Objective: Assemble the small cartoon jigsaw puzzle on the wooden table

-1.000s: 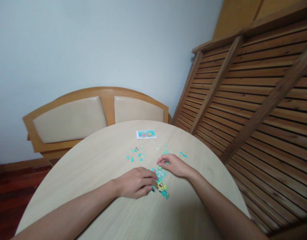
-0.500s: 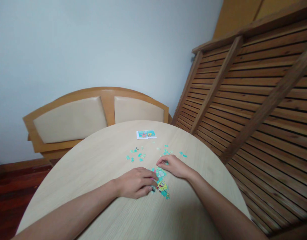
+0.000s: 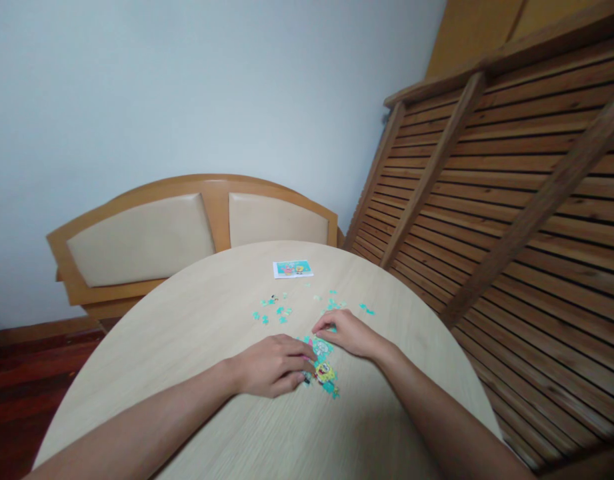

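A partly joined jigsaw puzzle (image 3: 325, 372) with a yellow cartoon figure on turquoise lies on the round table (image 3: 197, 427). My left hand (image 3: 274, 365) rests palm down over its left side, fingers stretched out and touching it, hiding that part. At the puzzle's upper edge, my right hand (image 3: 347, 331) has thumb and forefinger closed in a pinch. A small puzzle piece seems to be at its fingertips, mostly hidden by them.
Loose turquoise puzzle pieces (image 3: 283, 319) are scattered beyond my left hand, with several more pieces (image 3: 333, 304) behind my right. Farther back lies a picture card (image 3: 293, 269). A padded headboard (image 3: 141, 240) and a slatted wooden panel (image 3: 437, 187) stand beyond the table.
Almost nothing differs. My right fingertips have shifted very slightly at the puzzle's upper edge, while my left hand stays in place.
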Demonstrator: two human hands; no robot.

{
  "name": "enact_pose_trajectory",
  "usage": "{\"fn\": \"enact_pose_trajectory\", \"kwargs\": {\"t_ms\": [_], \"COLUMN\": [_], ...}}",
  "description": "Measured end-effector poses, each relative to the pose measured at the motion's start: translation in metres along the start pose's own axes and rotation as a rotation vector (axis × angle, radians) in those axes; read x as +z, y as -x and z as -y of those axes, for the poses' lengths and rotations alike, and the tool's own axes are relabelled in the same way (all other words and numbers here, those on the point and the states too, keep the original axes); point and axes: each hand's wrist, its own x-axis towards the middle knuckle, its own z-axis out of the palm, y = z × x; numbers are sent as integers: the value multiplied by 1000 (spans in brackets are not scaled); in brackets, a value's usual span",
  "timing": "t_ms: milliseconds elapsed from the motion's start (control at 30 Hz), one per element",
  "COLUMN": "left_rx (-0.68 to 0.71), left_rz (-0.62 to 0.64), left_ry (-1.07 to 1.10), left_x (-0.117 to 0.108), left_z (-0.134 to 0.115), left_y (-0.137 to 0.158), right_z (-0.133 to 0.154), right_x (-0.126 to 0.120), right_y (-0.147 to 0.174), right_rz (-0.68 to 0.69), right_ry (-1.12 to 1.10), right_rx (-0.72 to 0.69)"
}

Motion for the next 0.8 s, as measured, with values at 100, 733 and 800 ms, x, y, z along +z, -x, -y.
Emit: {"fn": "enact_pose_trajectory", "kwargs": {"t_ms": [100, 733, 800], "left_rx": [4, -9, -31], "left_rz": [-1, -2, -10], "left_ry": [2, -24, -43], "left_x": [0, 1, 1], "left_z": [0, 1, 1], "left_y": [0, 1, 2], "right_z": [2, 8, 6], "right_x": [-1, -5, -6], "right_y": [0, 3, 3], "right_rz": [2, 14, 0], "right_ry": [8, 191, 205], "right_rx": [-4, -69, -65]}}
